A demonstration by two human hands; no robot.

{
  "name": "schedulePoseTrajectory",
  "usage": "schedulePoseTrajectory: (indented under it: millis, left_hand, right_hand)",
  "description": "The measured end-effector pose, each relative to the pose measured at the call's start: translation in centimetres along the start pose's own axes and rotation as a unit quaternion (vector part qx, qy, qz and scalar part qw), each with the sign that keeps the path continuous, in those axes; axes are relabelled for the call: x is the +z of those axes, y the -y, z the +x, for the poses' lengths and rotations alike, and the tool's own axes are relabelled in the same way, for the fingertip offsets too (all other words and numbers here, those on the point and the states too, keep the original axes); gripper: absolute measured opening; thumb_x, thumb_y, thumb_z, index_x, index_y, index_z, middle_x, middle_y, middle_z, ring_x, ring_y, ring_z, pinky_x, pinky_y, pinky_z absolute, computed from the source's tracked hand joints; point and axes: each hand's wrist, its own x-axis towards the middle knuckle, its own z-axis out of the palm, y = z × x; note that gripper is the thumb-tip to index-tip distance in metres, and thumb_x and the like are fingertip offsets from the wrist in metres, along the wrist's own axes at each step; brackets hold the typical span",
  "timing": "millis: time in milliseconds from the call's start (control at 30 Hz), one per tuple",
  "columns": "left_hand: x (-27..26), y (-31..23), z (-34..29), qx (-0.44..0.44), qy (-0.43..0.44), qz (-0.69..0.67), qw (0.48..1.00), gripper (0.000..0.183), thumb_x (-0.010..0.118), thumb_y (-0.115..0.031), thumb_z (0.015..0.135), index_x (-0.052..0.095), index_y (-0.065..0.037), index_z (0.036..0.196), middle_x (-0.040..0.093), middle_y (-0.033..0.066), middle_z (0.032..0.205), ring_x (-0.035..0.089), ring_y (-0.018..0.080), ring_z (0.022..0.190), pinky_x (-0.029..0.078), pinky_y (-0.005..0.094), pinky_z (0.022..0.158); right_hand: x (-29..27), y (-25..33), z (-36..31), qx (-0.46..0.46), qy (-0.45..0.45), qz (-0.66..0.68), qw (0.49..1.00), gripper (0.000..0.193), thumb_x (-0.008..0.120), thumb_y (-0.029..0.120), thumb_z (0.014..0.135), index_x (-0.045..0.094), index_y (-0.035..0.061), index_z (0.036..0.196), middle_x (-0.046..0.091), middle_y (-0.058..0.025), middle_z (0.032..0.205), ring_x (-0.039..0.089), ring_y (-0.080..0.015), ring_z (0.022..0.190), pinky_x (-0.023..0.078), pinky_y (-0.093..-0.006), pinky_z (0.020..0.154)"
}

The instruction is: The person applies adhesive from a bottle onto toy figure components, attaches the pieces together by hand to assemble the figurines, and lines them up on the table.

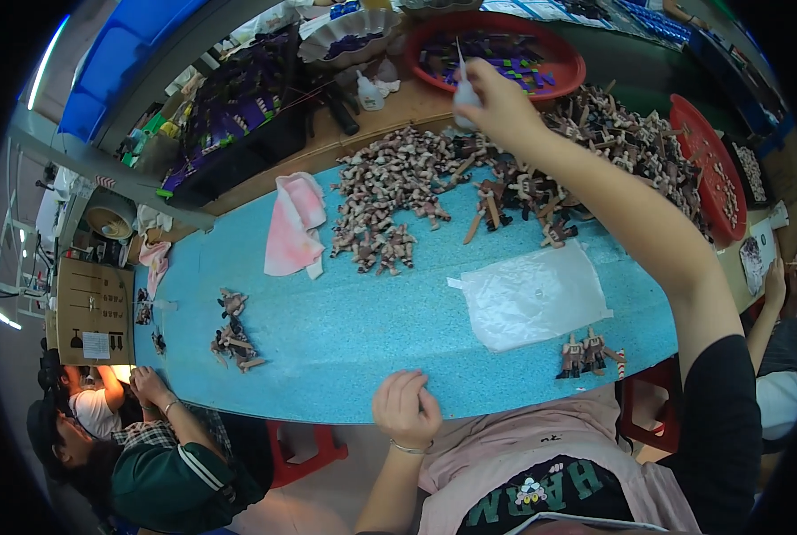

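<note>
Hands: 2 in use, left and right.
Right hand [495,100]: raised over the far side, fingers closed round 1 small translucent-white plastic squeeze bottle with thin pointed nozzle [466,94]; nozzle up.
Bottle position: just in front of a round red plastic tray [423,78] with purple and green pieces, beyond the figure pile.
Left hand [406,410]: at the near edge of the blue surface [345,348], fingers loosely curled, palm hidden; cannot tell if it has hold of anything.
Second bottle: 1 more white squeeze bottle [370,93], back left.
Figure pile: many small brown, black and cream plastic figures [389,183], overlapping, too many to count.
Near figures: 2 side by side [582,355], beside 1 red-and-white striped piece [621,364].
Sheet: 1 clear plastic sheet [532,299], lying between pile and near figures.
Cloth: 1 pink-and-white cloth [293,230], left of pile.
</note>
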Motion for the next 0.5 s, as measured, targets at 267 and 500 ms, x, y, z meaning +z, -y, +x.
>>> schedulePoseTrajectory:
  millis: [267,500]
  left_hand:
    - [0.3,-0.2,-0.1,-0.014,0.008,-0.018,1.0,0.016,0.055,0.002,0.069,0.064,-0.003,0.082,0.067,0.0113,0.084,0.064,0.0316,0.08,0.052,0.0401,0.074]
    - [0.2,0.4,-0.4,0.001,-0.001,-0.011,1.0,0.016,0.056,0.0,0.07,0.065,-0.004,0.083,0.067,0.0091,0.085,0.065,0.0295,0.081,0.052,0.0383,0.071]
  right_hand:
    - [7.9,-2.9,6.4,-0.03,-0.047,-0.16,0.986,0.04,0.073,0.01,0.077,0.047,0.0042,0.107,0.064,-0.0248,0.096,0.062,-0.0435,0.093,0.049,-0.0488,0.077]
    - [6.0,0.1,2.3,-0.069,-0.147,-0.015,0.987,0.034,0.063,0.012,0.087,0.049,-0.0009,0.115,0.056,-0.0268,0.107,0.059,-0.0414,0.098,0.049,-0.0447,0.082]
